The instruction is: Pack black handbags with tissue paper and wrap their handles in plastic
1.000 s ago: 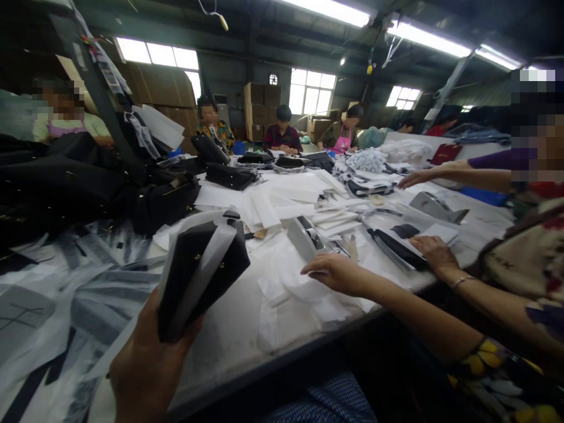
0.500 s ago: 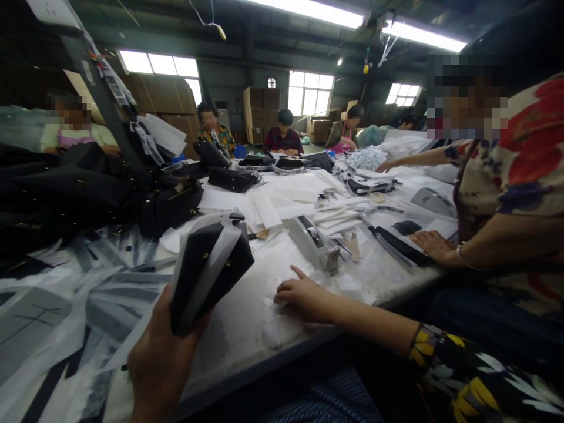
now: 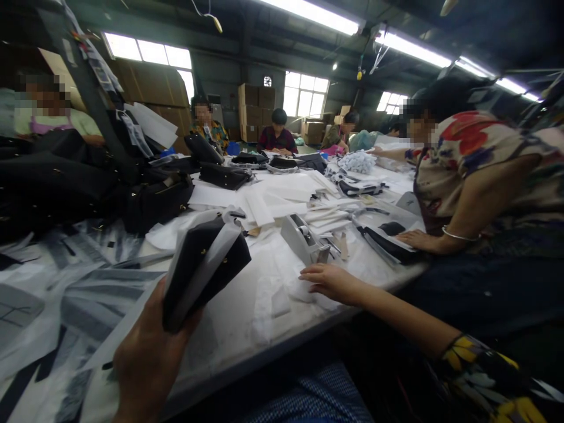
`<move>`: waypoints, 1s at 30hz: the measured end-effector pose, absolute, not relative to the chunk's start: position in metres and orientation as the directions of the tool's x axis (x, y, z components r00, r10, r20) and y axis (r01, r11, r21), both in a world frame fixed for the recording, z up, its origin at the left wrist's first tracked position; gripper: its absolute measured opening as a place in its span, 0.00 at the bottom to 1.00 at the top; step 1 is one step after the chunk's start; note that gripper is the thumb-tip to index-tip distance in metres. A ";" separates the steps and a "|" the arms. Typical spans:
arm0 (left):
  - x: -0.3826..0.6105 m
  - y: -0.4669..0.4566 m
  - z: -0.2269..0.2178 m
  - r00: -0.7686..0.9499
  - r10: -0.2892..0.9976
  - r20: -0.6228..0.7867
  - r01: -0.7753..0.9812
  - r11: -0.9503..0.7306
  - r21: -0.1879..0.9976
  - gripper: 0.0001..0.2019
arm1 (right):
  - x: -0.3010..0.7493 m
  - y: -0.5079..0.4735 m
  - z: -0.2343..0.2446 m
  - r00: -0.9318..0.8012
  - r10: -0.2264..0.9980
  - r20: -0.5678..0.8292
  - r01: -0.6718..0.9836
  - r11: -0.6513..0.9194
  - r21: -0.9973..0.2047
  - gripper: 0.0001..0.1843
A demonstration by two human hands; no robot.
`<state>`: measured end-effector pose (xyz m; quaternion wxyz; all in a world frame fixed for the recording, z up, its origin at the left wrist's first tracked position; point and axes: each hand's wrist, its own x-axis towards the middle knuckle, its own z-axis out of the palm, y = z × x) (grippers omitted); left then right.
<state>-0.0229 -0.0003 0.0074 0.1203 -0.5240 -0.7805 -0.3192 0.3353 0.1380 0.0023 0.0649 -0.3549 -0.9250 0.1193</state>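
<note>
My left hand grips a small black handbag by its lower end, raised above the table and tilted. A pale wrapping strip runs lengthwise over the bag between small gold-coloured studs. My right hand has its fingers stretched out just in front of a grey tape dispenser, close to its cutting end. Nothing shows in those fingers. Clear plastic and white scraps lie on the table between my hands.
Black bags are heaped at the left, with plastic-wrapped straps nearer. White paper sheets cover the table's middle. At the right a co-worker's hand rests beside a black piece. Other people sit across the table.
My right hand has moved right and forward from the white scraps to the front of the tape dispenser. The left hand still holds the handbag. The co-worker at the right leans farther over the table.
</note>
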 end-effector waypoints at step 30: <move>-0.016 0.001 0.012 -0.429 0.741 0.517 0.888 0.240 0.392 0.36 | 0.251 0.117 0.072 -0.620 0.738 0.266 0.771 0.635 0.034 0.08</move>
